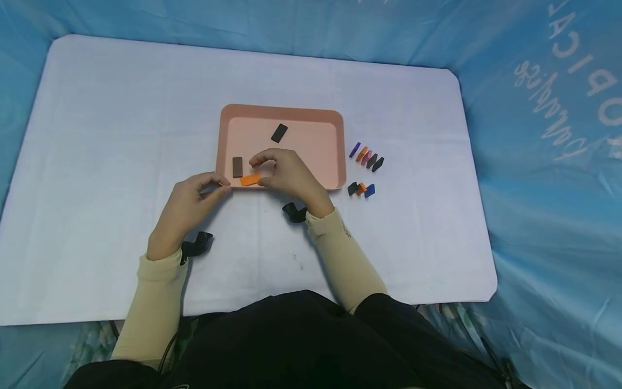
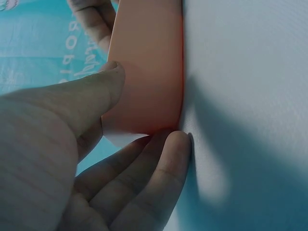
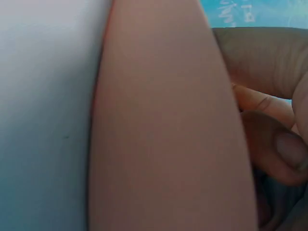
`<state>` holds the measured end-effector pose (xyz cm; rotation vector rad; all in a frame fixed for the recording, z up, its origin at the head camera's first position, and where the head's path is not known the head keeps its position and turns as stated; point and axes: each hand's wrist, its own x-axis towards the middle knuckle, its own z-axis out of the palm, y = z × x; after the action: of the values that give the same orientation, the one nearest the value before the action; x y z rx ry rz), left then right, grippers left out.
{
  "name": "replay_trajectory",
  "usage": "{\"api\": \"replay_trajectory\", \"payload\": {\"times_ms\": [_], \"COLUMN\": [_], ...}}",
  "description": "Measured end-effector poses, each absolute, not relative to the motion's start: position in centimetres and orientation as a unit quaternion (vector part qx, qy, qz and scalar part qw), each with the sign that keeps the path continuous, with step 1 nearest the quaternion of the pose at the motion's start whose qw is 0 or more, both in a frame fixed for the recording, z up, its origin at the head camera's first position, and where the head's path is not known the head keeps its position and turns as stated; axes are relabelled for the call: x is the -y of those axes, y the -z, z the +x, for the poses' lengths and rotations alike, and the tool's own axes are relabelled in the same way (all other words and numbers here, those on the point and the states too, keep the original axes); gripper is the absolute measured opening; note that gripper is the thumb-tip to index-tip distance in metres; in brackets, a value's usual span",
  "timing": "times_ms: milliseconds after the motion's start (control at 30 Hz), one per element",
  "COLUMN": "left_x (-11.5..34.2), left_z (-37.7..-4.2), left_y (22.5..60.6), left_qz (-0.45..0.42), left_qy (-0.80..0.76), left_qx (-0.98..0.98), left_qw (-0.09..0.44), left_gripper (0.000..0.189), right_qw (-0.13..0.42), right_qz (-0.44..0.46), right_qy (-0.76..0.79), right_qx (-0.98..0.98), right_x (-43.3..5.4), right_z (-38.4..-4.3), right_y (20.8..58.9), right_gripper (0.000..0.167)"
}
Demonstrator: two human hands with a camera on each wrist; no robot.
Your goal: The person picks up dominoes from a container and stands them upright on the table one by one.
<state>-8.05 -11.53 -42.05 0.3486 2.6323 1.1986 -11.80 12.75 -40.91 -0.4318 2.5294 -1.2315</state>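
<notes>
A shallow pink tray lies on the table. My left hand grips its near left corner; in the left wrist view the thumb presses the front wall and the fingers bend around the corner. Over the tray's near side, my right hand is loosely curved, its thumb by the right end of an orange domino block. Index finger and thumb stand apart. A brown block lies left of there, a black block farther back. In the right wrist view the tray wall hides much of the hand.
Right of the tray a row of several coloured blocks leans on the white tabletop. Nearer stands a smaller group with a dark block, an orange block and a blue block. Blue curtains surround the table.
</notes>
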Motion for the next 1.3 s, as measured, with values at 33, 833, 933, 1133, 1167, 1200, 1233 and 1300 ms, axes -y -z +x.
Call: {"api": "replay_trajectory", "payload": {"times_ms": [33, 833, 933, 1133, 1167, 1200, 1233, 1300], "left_x": [11.5, 11.0, 11.0, 10.98, 10.97, 10.97, 10.96, 10.98], "left_z": [-8.01, -7.52, -7.53, -7.51, -7.49, -7.47, -7.46, -7.42], "left_y": [42.05, 42.01, 42.08, 42.16, 42.15, 42.13, 42.14, 42.19], "left_qz": [0.118, 0.12, 0.122, 0.123, 0.122, 0.121, 0.12, 0.117], "left_qy": [-0.408, -0.422, -0.423, -0.425, -0.426, -0.426, -0.426, -0.425], "left_qx": [-0.898, -0.891, -0.891, -0.89, -0.889, -0.889, -0.889, -0.89], "left_qw": [0.112, 0.117, 0.114, 0.113, 0.114, 0.116, 0.116, 0.119], "left_gripper": [0.018, 0.016, 0.016, 0.016, 0.016, 0.017, 0.017, 0.017], "right_qw": [0.148, 0.183, 0.185, 0.186, 0.186, 0.185, 0.187, 0.19], "right_qz": [-0.146, -0.161, -0.163, -0.176, -0.179, -0.182, -0.183, -0.188], "right_qy": [0.422, 0.386, 0.384, 0.373, 0.37, 0.367, 0.365, 0.358], "right_qx": [-0.882, -0.89, -0.89, -0.892, -0.892, -0.893, -0.893, -0.895], "right_x": [-12.72, -12.14, -12.12, -12.05, -12.02, -11.98, -11.93, -11.83], "right_z": [-11.79, -12.1, -12.13, -12.21, -12.23, -12.27, -12.3, -12.39], "right_y": [40.94, 41.4, 41.31, 41.29, 41.29, 41.29, 41.28, 41.24], "right_gripper": [0.033, 0.026, 0.026, 0.024, 0.024, 0.023, 0.023, 0.023]}}
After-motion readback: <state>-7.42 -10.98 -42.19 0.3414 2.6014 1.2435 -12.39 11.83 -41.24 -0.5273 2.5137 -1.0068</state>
